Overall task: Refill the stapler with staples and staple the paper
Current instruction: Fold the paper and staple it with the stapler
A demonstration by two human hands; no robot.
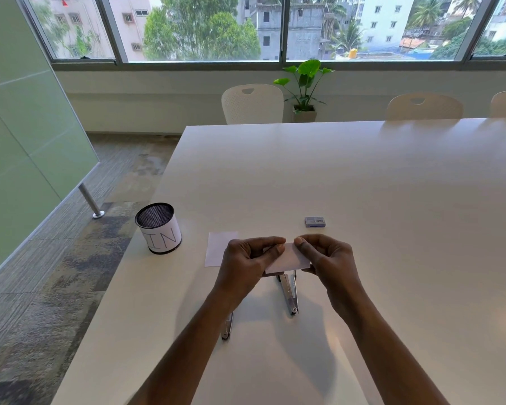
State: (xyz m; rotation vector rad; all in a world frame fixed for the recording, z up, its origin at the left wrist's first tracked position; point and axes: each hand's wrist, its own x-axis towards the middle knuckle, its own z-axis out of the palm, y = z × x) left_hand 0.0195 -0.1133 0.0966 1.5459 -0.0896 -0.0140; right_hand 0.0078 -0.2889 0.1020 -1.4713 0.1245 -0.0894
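Observation:
My left hand [247, 266] and my right hand [327, 258] both pinch a small white slip of paper [288, 260] just above the table. Directly beneath it a metal stapler [289, 293] lies on the white table [362, 185], its front end hidden by the paper. A second metal piece [227, 327] pokes out from under my left forearm, mostly hidden. A small blue staple box [315, 221] sits beyond my right hand. Another white paper [216, 248] lies flat to the left, partly behind my left hand.
A black mesh cup [158, 228] with a white label stands near the table's left edge. White chairs [251, 103] line the far side, with a potted plant [304, 86] behind. The floor drops off to the left.

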